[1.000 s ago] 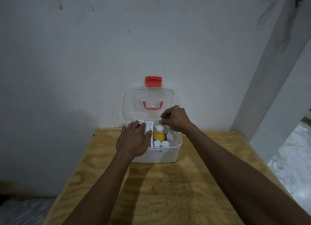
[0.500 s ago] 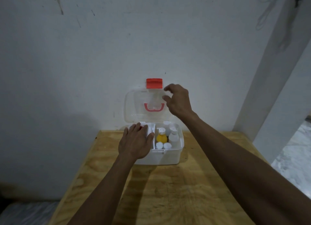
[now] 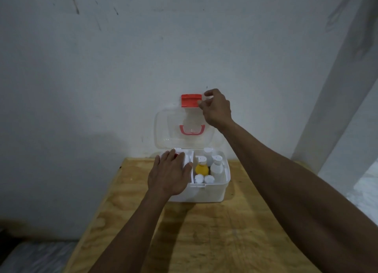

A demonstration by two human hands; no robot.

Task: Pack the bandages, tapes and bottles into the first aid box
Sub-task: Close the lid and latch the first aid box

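The white first aid box (image 3: 206, 193) stands open at the table's far edge against the wall. Its clear lid (image 3: 169, 129) stands upright, with a red handle (image 3: 192, 129) and a red latch (image 3: 191, 100) at the top. My right hand (image 3: 216, 109) pinches the lid's top edge just right of the latch. My left hand (image 3: 169, 174) lies flat over the box's left compartment, hiding what is in it. In the right compartment stand a yellow bottle (image 3: 202, 168), a white bottle (image 3: 217, 166) and two small white caps (image 3: 203, 179).
The plywood table (image 3: 204, 232) reaches toward me in front of the box. A white wall (image 3: 122, 68) rises right behind the lid. A white post (image 3: 335, 101) slants up at the right, with pale floor beyond it.
My right hand rose from above the bottles to the lid's top edge beside the red latch. The left hand stayed flat on the left compartment.
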